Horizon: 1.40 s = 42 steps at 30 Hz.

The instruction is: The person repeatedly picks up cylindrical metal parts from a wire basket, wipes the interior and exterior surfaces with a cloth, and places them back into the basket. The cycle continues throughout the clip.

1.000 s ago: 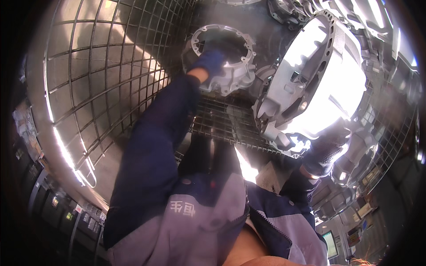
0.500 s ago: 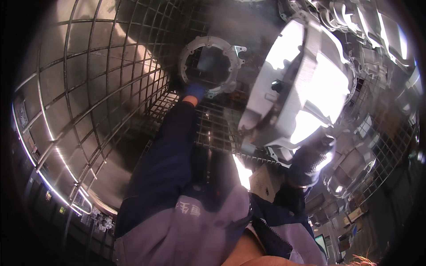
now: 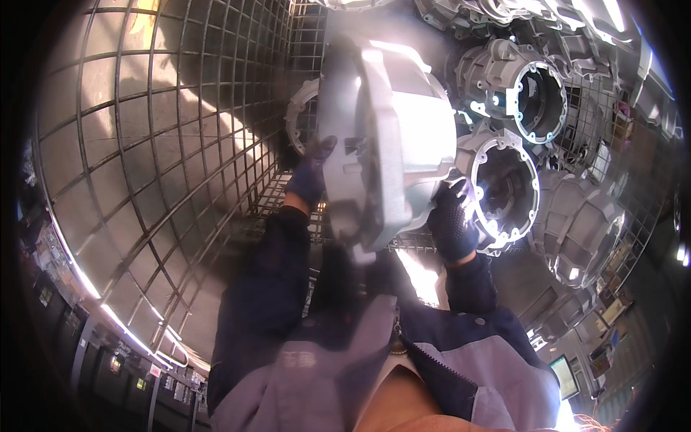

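Between my hands is a large silver-grey cast metal housing point(image 3: 414, 122), tilted with its broad flange toward the left. My left hand point(image 3: 309, 174), in a dark glove, grips the flange side at the lower left. At the lower right of the housing, my right hand point(image 3: 455, 219) in a dark textured glove has its fingers curled against the edge. Part of each hand's grip is hidden by the casting. Behind the housing, a ring-shaped metal casting point(image 3: 301, 119) shows only its left part.
A wire-mesh cage wall point(image 3: 165, 137) curves up on the left. Several similar castings crowd the right, among them one open-mouthed housing point(image 3: 504, 187) beside my right hand and another housing point(image 3: 536, 101) farther back. A small screen point(image 3: 565, 376) shows at the lower right.
The housing has moved left and now partly covers the ring-shaped casting. My left hand has left that ring and come onto the housing. My right hand has moved left and up with it.
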Available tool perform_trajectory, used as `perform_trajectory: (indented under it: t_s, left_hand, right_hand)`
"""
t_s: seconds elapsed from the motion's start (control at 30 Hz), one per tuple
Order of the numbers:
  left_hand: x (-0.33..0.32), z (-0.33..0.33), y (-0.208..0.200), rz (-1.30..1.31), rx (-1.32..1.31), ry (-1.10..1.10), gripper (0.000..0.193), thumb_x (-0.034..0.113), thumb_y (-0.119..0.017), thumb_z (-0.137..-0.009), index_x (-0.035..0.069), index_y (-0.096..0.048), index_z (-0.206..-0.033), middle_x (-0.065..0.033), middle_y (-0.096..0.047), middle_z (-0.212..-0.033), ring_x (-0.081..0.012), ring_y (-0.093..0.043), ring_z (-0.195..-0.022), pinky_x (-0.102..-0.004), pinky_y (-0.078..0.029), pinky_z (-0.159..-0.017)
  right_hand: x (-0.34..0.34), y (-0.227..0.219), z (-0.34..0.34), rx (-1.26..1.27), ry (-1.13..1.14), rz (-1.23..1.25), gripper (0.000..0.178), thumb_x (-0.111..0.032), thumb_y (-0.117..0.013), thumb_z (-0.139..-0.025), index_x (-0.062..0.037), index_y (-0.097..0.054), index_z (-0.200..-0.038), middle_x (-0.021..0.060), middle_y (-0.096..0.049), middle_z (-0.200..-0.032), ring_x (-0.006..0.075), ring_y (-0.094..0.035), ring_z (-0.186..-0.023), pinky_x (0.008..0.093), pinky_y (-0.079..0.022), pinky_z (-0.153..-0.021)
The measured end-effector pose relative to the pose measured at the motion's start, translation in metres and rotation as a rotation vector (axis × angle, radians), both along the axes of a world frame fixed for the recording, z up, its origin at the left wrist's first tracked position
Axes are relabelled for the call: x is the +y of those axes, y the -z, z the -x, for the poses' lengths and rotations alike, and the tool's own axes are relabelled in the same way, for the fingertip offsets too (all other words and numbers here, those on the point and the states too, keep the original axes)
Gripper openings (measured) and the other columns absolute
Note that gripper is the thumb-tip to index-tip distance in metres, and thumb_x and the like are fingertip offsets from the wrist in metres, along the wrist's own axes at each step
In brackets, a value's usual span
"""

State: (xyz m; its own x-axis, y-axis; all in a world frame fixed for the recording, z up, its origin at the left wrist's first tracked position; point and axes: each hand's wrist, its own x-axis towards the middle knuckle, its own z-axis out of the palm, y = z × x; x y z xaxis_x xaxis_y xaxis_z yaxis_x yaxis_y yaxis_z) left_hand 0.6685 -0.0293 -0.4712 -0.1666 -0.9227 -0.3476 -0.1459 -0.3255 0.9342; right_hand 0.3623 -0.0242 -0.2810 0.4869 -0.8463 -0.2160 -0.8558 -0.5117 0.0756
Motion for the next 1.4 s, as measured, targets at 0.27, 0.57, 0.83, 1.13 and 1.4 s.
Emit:
perform_trajectory:
  t_s: [0.27, 0.57, 0.83, 1.13, 1.4]
  left_hand:
    - [-0.056, -0.056, 0.032, -0.481, -0.063, -0.681, 0.071, -0.009, -0.058, -0.089, 0.015, -0.043, -0.154, -0.0161, -0.065, -0.119, -0.0193, -0.066, -0.099, -0.0265, -0.057, -0.073]
    - [-0.125, -0.070, 0.036, -0.072, -0.830, -0.132, 0.064, 0.012, -0.071, -0.091, 0.017, -0.050, -0.152, -0.0165, -0.069, -0.121, -0.0227, -0.069, -0.091, -0.0333, -0.053, -0.080]
    - [-0.103, -0.090, 0.066, 0.332, -1.268, 0.110, 0.071, 0.031, -0.074, -0.088, 0.019, -0.044, -0.151, -0.0218, -0.073, -0.110, -0.0390, -0.071, -0.093, -0.0490, -0.055, -0.081]
    - [-0.089, -0.070, 0.051, 0.427, -1.396, 0.087, 0.069, 0.030, -0.070, -0.088, 0.010, -0.046, -0.150, -0.0194, -0.067, -0.122, -0.0345, -0.059, -0.122, -0.0459, -0.040, -0.110]
    - [-0.019, -0.033, 0.008, 0.274, -1.365, 0.166, 0.070, 0.023, -0.067, -0.086, 0.022, -0.045, -0.153, -0.0149, -0.045, -0.155, -0.0338, -0.041, -0.143, -0.0468, -0.028, -0.120]
  right_hand:
    - [0.012, 0.203, -0.036, -0.768, 0.963, -0.344, 0.032, -0.003, -0.057, -0.097, 0.0078, -0.059, -0.128, 0.0174, -0.066, -0.117, 0.0210, -0.065, -0.105, 0.0315, -0.056, -0.086]
    - [0.044, 0.294, -0.099, -1.155, 1.503, -0.873, 0.027, -0.008, -0.051, -0.100, 0.0052, -0.063, -0.121, 0.0155, -0.066, -0.108, 0.0203, -0.063, -0.098, 0.0335, -0.053, -0.083]
    - [0.100, 0.286, -0.065, -1.444, 1.641, -1.323, 0.028, -0.012, -0.046, -0.102, 0.0028, -0.066, -0.116, 0.0138, -0.067, -0.100, 0.0198, -0.061, -0.093, 0.0352, -0.050, -0.079]
    - [0.072, 0.268, -0.073, -1.235, 1.522, -0.633, 0.044, -0.037, -0.050, -0.105, 0.0042, -0.066, -0.106, 0.0161, -0.068, -0.081, 0.0275, -0.058, -0.068, 0.0437, -0.048, -0.067]
    - [0.058, 0.221, -0.058, -0.506, 0.919, -0.542, 0.029, -0.023, -0.058, -0.089, 0.0004, -0.076, -0.091, 0.0285, -0.072, -0.093, 0.0450, -0.071, -0.089, 0.0490, -0.055, -0.079]
